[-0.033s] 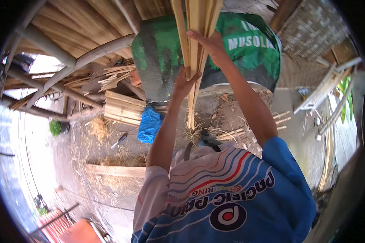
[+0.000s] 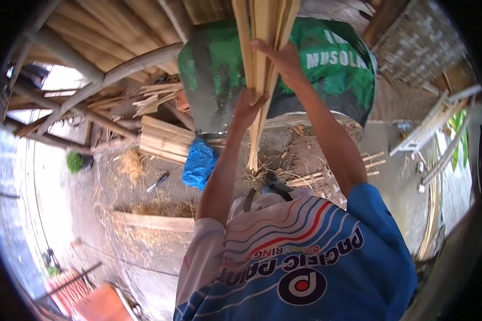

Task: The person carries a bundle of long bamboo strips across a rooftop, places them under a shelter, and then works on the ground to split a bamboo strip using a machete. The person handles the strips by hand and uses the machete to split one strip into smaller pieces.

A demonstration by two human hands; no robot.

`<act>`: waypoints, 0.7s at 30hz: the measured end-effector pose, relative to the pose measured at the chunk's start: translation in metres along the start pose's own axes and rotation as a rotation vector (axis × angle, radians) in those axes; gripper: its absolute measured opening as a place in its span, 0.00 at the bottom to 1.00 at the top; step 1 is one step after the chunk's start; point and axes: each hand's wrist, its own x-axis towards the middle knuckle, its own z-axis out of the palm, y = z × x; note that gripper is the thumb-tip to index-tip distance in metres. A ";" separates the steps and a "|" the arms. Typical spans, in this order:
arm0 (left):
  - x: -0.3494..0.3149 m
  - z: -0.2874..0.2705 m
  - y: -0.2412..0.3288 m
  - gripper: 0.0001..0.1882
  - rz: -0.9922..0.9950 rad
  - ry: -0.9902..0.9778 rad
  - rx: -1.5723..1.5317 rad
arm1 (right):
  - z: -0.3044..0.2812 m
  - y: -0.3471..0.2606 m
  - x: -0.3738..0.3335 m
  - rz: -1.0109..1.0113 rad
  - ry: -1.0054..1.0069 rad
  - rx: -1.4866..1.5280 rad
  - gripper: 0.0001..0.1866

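A bundle of long pale bamboo slats stands upright in front of me, its lower ends near the littered ground. My left hand grips the bundle low down. Higher up, my right hand closes around the same slats. Both forearms reach up from my blue and white shirt. Behind the slats bulges a big rounded mass under a green and black tarp.
A blue plastic bag lies by a stack of cut slats. A dark-handled tool rests on the straw-strewn ground near a long plank. A woven wall and a white frame stand at right.
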 end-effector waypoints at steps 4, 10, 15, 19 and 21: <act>0.018 0.019 -0.011 0.41 0.010 0.127 0.023 | -0.002 0.017 0.033 -0.050 0.020 0.062 0.41; -0.082 0.004 -0.104 0.27 -0.306 0.165 -0.160 | -0.002 0.068 0.052 -0.130 0.038 0.055 0.54; -0.338 -0.022 -0.213 0.23 -0.735 0.203 0.286 | 0.000 0.090 0.064 -0.105 -0.046 0.038 0.54; -0.611 0.005 -0.234 0.15 -1.359 0.802 0.446 | 0.006 0.096 0.060 -0.103 0.012 -0.028 0.52; -0.667 0.019 -0.194 0.13 -1.470 1.015 -0.014 | 0.006 0.098 0.053 -0.135 0.054 -0.053 0.51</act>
